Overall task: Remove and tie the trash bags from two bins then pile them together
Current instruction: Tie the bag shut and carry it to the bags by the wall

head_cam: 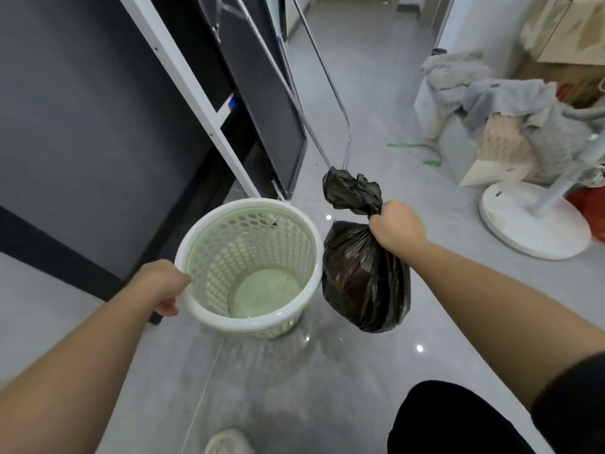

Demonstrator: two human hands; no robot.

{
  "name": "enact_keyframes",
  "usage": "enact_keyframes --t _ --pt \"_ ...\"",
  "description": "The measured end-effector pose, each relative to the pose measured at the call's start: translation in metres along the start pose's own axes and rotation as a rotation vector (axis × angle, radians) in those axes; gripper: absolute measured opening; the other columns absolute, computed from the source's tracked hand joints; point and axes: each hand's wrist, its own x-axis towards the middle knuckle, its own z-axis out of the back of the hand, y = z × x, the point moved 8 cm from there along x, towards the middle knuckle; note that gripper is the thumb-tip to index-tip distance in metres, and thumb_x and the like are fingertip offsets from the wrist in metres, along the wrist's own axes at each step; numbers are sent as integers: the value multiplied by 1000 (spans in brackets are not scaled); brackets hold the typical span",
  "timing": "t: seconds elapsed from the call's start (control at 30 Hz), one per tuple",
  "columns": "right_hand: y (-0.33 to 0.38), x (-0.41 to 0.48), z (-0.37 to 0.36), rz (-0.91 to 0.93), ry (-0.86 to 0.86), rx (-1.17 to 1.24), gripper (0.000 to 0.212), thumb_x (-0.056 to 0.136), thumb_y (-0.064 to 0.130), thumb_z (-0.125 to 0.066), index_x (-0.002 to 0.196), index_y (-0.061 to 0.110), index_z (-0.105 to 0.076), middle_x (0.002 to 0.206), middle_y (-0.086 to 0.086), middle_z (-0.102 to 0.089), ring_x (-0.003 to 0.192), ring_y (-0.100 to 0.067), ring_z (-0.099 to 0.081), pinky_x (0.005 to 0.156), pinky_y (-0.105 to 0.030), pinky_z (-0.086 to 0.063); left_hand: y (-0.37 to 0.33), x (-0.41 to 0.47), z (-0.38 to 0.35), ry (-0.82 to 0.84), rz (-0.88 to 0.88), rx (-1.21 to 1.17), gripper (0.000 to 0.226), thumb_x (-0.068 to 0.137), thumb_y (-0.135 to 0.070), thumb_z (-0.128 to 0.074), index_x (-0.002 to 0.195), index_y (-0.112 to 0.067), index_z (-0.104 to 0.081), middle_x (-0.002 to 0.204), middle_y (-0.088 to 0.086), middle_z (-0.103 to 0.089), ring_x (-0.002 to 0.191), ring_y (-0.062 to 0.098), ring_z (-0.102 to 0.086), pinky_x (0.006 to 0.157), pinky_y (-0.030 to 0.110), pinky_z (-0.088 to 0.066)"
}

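Your right hand [396,229] is clenched around the twisted neck of the black trash bag [365,280], which hangs just beside the perforated white bin [252,267]. Your left hand [162,286] grips the bin's near-left rim above the grey tiled floor [376,126].

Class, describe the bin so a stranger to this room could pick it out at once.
Find the white frame by the dark wall on the left; near its foot is the bin. It is round, pale green with a white rim and holed sides, gripped at the rim by the left hand. Unlike the full black bag beside it, it is empty.
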Motion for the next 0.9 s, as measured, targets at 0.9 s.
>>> enact_keyframes --t 0.9 --pt "-2 -4 -76 101 147 180 13 82 9 -42 80 5 -54 84 -12 -59 77 -30 -54 66 -35 -45 27 43 10 -245 194 -383 32 96 -19 -45 116 4 -52 105 30 -61 77 46 -65 61 51 -57"
